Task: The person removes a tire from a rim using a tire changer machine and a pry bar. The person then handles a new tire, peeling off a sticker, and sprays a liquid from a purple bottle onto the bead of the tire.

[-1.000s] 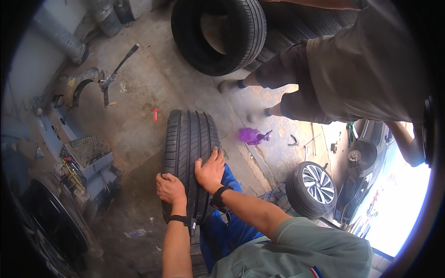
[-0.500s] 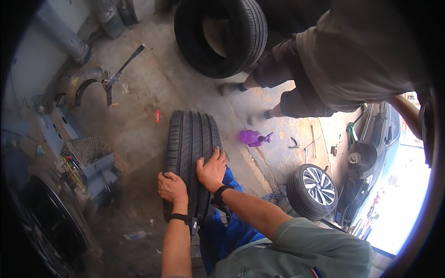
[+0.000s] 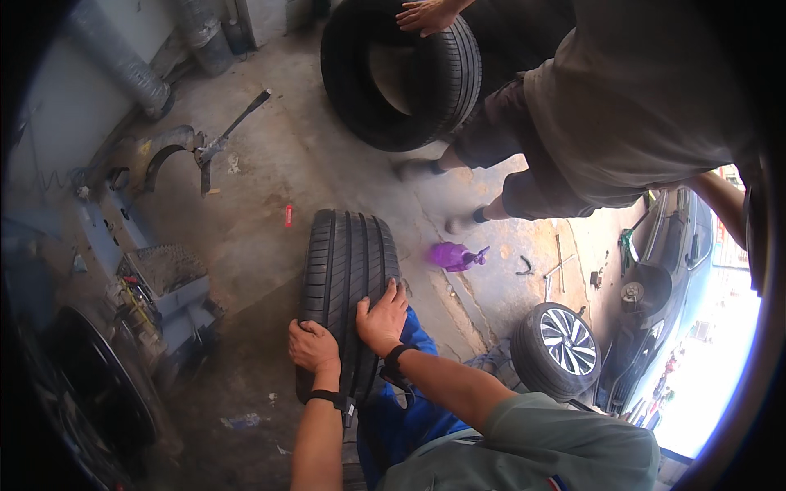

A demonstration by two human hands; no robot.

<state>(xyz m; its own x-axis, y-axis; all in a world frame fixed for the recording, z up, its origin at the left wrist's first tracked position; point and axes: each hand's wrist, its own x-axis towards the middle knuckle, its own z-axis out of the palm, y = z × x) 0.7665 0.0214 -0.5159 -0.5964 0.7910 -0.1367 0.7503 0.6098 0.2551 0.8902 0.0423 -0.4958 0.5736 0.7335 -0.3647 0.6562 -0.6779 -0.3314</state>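
A black tyre stands upright in front of me, its grooved tread facing up toward me. My left hand grips its left edge, fingers curled over the shoulder of the tread. On the opposite edge, my right hand holds the tyre with the thumb up on the tread and the fingers toward the right sidewall. Dark straps circle both my wrists. Farther off, a second bare tyre stands with a co-worker's hand resting on its upper part.
A co-worker stands ahead on the right. A purple spray bottle, a red item and a cross wrench are on the floor. A wheel with a silver rim lies near a car. Grey machinery stands left.
The whole view has shifted, so the scene sits slightly lower. A co-worker's hand has come onto the far tyre. Both my hands keep their hold on the near tyre.
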